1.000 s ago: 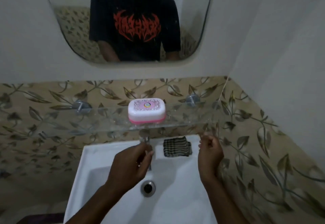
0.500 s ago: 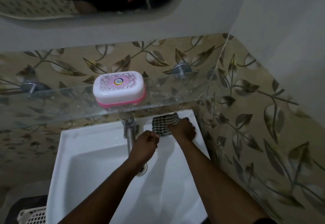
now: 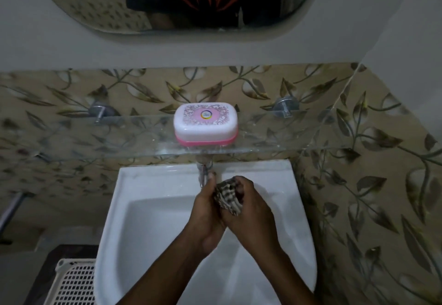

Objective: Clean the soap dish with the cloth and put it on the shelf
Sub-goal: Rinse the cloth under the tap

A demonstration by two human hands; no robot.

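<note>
A pink and white soap dish (image 3: 205,124) with its lid on stands on the glass shelf (image 3: 275,139) above the basin. A black and white checked cloth (image 3: 227,197) is bunched between both hands over the basin, just below the tap (image 3: 203,175). My left hand (image 3: 208,209) grips the cloth from the left and my right hand (image 3: 248,206) grips it from the right. Both hands are well below the soap dish and apart from it.
The white basin (image 3: 134,221) fills the lower middle. A leaf-patterned tiled wall (image 3: 370,197) stands close on the right. A mirror (image 3: 167,0) hangs above the shelf. A white perforated basket (image 3: 74,283) sits on the floor at lower left.
My right hand has lifted the cloth off the basin's back rim. Both hands have come together around it over the basin. The camera has tilted and shifted.
</note>
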